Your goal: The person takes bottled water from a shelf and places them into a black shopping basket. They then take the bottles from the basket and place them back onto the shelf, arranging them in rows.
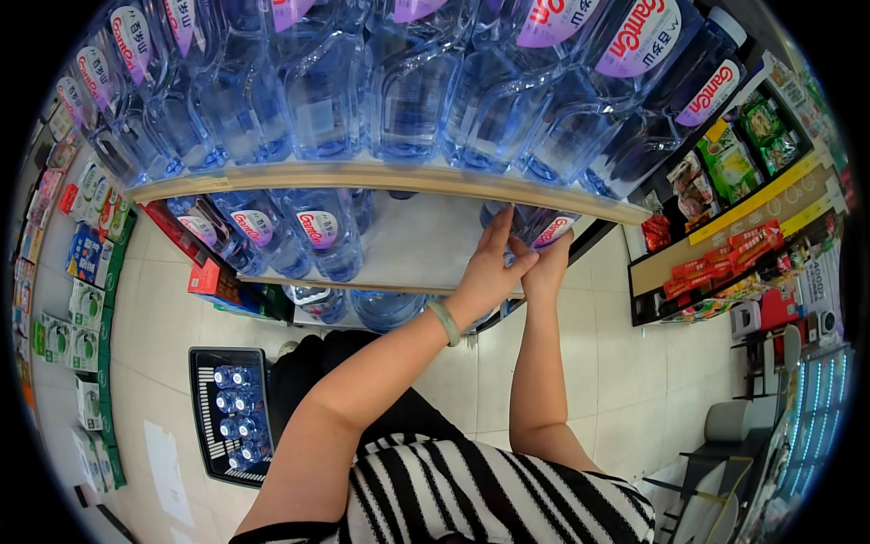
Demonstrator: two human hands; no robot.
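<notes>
At the right end of the middle shelf, my right hand (548, 268) is wrapped around the lower part of a clear plastic water bottle (554, 230) with a white and purple label. My left hand (493, 262), a pale green bangle on its wrist, reaches in beside it with fingers pointing up. Its thumb crosses in front of my right hand, and its fingers touch or nearly touch bottle plastic; whether they grip is hidden. Further back, a second bottle (488, 212) partly shows behind the left fingers. More labelled bottles (319, 234) stand at this shelf's left end.
Large water bottles (408, 102) line the upper shelf, whose wooden edge (394, 175) runs above my hands. Wide jugs (387, 309) sit below. On the tiled floor at left, a black basket (204, 421) holds several small bottles (241, 401). Snack shelves (727, 251) stand at right.
</notes>
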